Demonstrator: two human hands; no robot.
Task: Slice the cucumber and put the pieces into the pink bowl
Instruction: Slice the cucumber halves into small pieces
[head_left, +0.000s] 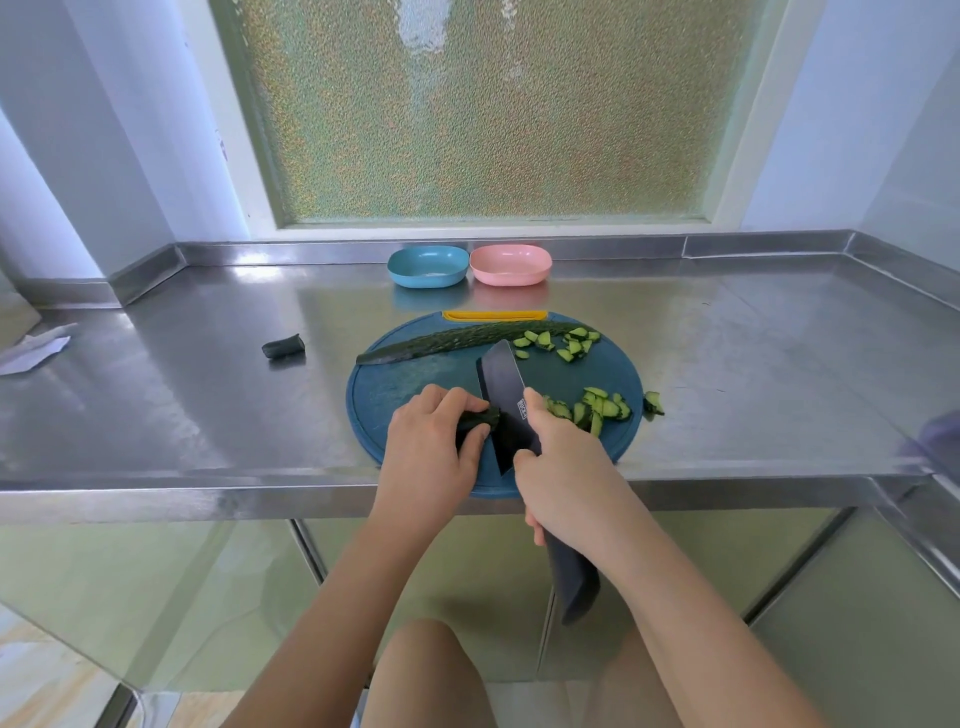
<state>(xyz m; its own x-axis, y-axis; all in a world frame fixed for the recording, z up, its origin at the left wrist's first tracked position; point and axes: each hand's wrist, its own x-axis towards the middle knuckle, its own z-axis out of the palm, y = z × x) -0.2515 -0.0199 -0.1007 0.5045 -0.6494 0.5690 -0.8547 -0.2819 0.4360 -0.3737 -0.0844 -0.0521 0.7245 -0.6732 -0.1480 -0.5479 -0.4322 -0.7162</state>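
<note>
Head view, hands: your left hand (431, 441) curls over a short cucumber stub (478, 421), pinning it to the cutting board (395, 395). Your right hand (561, 467) grips the knife (506, 400), with the blade against the stub's cut end.
Done: one heap of slices (597, 408) lies just right of your right hand, and another heap (566, 343) lies beyond the blade tip.
Left: a long cucumber half (457, 338) lies beyond both hands. The pink bowl (511, 264), well beyond them, shows no green pieces.
Around: a blue bowl (428, 266) sits just beside the pink one. A cut-off end (283, 346) lies on the counter beyond your left hand.
In the way: probably only the long half, which lies between your hands and the bowl.
</note>
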